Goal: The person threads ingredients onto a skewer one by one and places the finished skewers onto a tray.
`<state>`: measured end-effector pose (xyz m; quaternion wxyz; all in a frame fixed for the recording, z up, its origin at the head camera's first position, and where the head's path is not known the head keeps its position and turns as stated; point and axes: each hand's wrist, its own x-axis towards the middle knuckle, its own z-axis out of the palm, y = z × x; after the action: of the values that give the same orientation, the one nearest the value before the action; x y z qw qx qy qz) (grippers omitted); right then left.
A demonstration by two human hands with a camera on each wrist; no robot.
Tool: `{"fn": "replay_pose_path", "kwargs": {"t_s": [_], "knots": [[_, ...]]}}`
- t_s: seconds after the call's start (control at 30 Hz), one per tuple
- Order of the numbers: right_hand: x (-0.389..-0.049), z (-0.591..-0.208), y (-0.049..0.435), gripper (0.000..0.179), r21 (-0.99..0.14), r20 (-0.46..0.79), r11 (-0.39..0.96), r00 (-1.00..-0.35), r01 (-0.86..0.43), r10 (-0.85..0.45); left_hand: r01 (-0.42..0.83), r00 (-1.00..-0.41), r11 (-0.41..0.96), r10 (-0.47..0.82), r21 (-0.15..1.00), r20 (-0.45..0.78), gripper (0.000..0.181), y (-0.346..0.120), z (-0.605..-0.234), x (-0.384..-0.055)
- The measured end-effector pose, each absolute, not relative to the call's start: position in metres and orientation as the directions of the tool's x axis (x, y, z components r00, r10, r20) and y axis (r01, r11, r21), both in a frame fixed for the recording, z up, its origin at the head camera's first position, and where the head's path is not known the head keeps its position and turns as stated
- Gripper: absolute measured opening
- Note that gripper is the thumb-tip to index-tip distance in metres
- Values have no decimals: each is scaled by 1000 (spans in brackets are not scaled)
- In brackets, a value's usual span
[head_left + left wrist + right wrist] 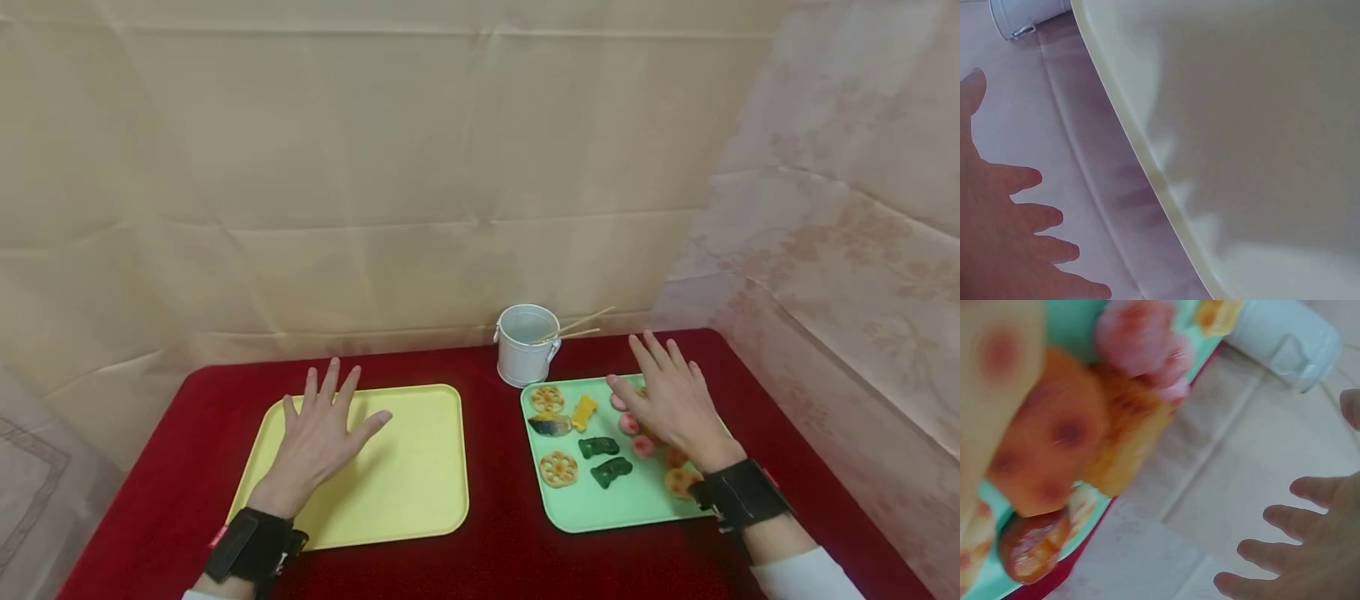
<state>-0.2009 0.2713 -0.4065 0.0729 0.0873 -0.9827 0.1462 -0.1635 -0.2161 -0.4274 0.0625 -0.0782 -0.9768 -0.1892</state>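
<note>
My left hand (318, 437) hovers above a plain yellow tray (420, 467), fingers spread and holding nothing. On the right, my right hand (675, 408) is over a mint-green tray (558, 512), also with spread fingers and nothing held; it hides part of the food pieces there. In the head view that tray bears lotus root slices (558, 469), dark green pieces (611, 472), a yellow piece (583, 412), a dark-and-yellow piece (551, 425) and pink round pieces (642, 446). The right wrist view shows an orange-brown piece (1050, 440) and a glossy brown one (1034, 547) close up.
A small white metal bucket (520, 362) stands at the back between the trays, with two thin wooden sticks (581, 323) leaning out to the right. Dark red cloth (495, 533) covers the table. Beige fabric (375, 167) hangs behind, patterned fabric (862, 250) at right.
</note>
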Motion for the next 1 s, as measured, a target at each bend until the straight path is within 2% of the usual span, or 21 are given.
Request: {"fn": "replay_pose_path", "kwargs": {"t_s": [0.17, 0.3, 0.5, 0.67, 1.0], "knots": [[-192, -392, 261, 80, -312, 337, 912, -928, -267, -156, 176, -980, 913, 128, 369, 150, 96, -212, -426, -164], [-185, -374, 248, 72, -320, 493, 879, -855, -353, -164, 172, -981, 916, 128, 363, 143, 96, -210, -425, -164], [-182, -350, 222, 61, -269, 620, 819, -742, -507, -256, 180, -980, 908, 132, 379, 148, 95, -204, -426, -163], [-189, -343, 201, 52, -153, 654, 775, -651, -613, -386, 194, -977, 899, 140, 394, 161, 95, -197, -427, -163], [-204, -341, 175, 35, -54, 592, 777, -647, -627, -481, 221, -969, 891, 154, 398, 195, 91, -182, -424, -164]]}}
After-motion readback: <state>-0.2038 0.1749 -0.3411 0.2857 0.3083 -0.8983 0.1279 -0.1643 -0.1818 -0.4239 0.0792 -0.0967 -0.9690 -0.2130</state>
